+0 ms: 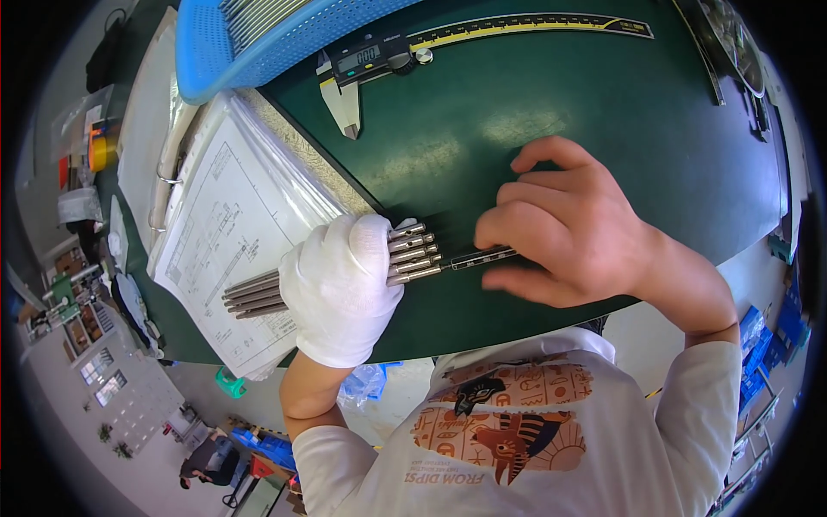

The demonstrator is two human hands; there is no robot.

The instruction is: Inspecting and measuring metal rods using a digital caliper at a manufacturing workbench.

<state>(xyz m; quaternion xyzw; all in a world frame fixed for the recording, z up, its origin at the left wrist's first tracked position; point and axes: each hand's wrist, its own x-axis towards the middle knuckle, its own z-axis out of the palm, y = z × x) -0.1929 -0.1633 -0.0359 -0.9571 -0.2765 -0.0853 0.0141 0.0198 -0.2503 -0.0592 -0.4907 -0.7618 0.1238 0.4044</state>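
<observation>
Over a green table [689, 129], the left hand [338, 284] clutches rods [418, 274]; the right hand [577, 233] curls by a thin tool [475, 258], grip unclear.

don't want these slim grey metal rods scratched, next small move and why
The bare right hand should perhaps align the slender dark metal tool with the lowest rod in view: its tip is at or near that rod's end, so a tilt could scrape, and the white-gloved left hand grips the bundle.
</observation>
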